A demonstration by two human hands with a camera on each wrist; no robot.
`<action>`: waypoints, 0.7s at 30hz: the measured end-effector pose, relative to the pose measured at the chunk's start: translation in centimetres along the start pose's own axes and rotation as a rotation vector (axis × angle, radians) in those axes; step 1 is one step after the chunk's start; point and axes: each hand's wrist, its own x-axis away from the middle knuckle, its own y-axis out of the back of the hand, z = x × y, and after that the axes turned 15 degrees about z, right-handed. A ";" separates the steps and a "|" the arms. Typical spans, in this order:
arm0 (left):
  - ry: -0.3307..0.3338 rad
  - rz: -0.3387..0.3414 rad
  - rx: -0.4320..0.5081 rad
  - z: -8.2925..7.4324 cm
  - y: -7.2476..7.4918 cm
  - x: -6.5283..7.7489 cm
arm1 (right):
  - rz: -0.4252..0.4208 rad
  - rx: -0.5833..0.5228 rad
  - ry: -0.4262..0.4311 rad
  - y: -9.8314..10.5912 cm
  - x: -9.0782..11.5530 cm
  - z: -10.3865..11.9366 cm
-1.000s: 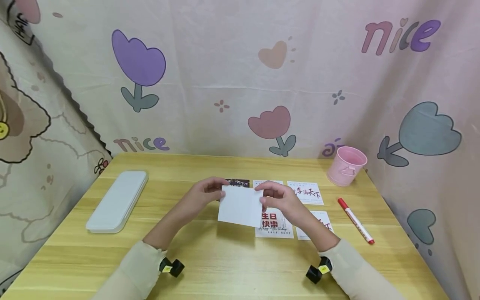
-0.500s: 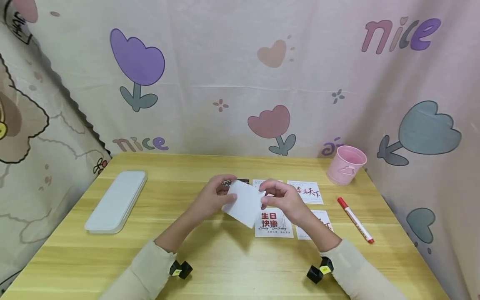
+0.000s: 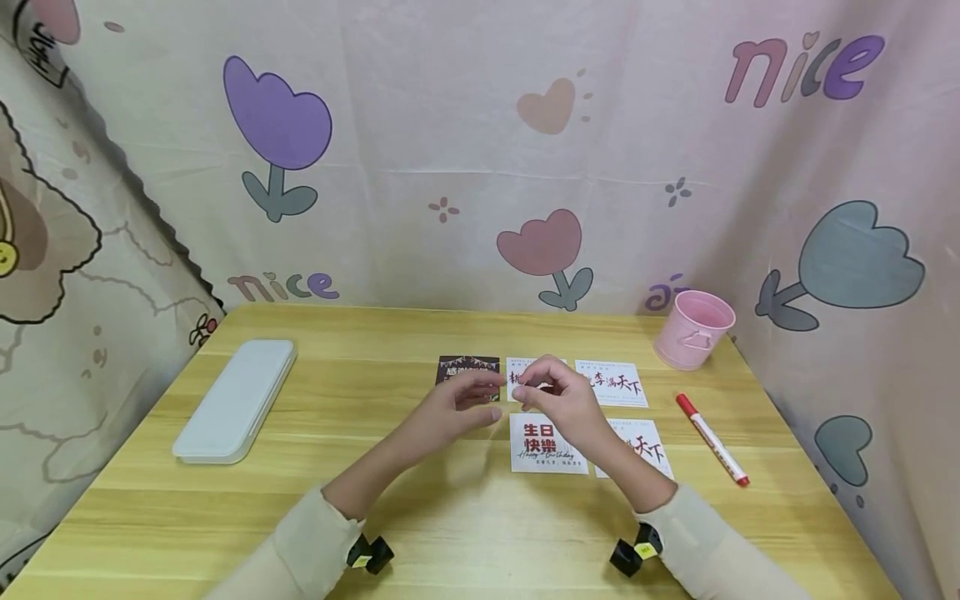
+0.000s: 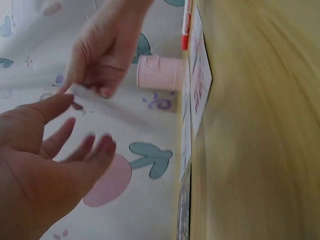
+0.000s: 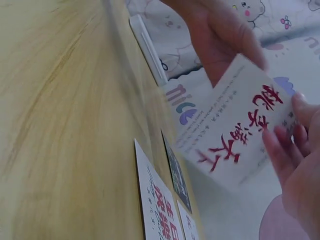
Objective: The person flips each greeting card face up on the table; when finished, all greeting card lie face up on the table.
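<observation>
My right hand pinches a white card by its edge; in the right wrist view the card shows red brush-style characters on its face. From the head it is turned edge-on and barely shows. My left hand is in the air beside it, fingers spread and loosely bent, holding nothing. In the left wrist view the left thumb comes right up to the corner of the blurred card. Beneath the hands lie a dark card, a birthday card and several white cards with red characters.
A white flat case lies at the left of the wooden table. A red-capped marker lies at the right, with a pink bucket behind it. A patterned curtain hangs at the back.
The card was held by both hands, blank side toward the head. It has turned edge-on, and the left hand has let go of it. The dark card on the table is more exposed.
</observation>
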 end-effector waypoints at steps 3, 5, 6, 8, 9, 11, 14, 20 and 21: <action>0.011 0.059 0.069 -0.4 -0.5 0.2 | -0.055 0.051 -0.037 -0.1 0.0 -0.1; 0.009 0.076 0.093 -0.6 -0.7 0.3 | -0.080 0.070 -0.042 -0.1 0.0 -0.2; 0.000 0.080 0.098 -0.6 -0.7 0.3 | -0.092 0.077 -0.043 -0.2 -0.1 -0.2; -0.014 0.074 0.089 -0.5 -0.8 0.2 | -0.114 0.087 -0.050 -0.2 -0.1 -0.2; -0.016 0.066 0.091 -0.4 -0.7 0.2 | -0.125 0.088 -0.054 -0.1 -0.1 -0.2; -0.011 0.029 0.079 -0.2 -0.5 0.2 | -0.143 0.092 -0.059 0.1 -0.1 -0.2; 0.008 -0.049 0.096 0.0 0.0 0.1 | -0.151 0.098 -0.058 0.6 -0.2 -0.1; 0.017 -0.202 0.208 0.4 1.0 0.2 | -0.070 0.132 -0.082 1.6 -0.2 0.1; 0.014 -0.225 0.224 0.4 1.1 0.2 | -0.051 0.136 -0.091 1.7 -0.2 0.1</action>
